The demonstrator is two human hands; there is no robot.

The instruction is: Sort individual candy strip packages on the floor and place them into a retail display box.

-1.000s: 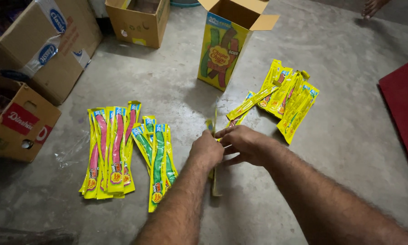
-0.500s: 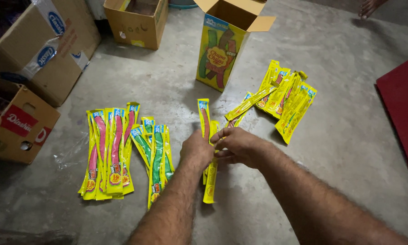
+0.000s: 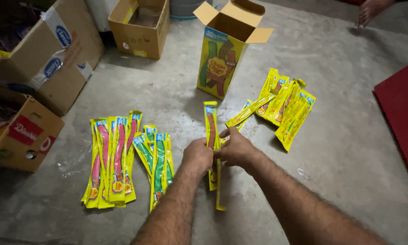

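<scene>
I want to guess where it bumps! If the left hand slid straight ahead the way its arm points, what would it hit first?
Probably the tall yellow box standing open on the floor. The left hand points up and a bit right, past the candy packet in its grip. Depth is hard to judge, so this is a guess.

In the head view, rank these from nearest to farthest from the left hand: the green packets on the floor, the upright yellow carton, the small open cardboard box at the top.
From the left hand:
1. Green packets, just to its left on the floor.
2. Upright yellow carton, ahead, slightly right.
3. Small open cardboard box, far ahead, to the left.
</scene>
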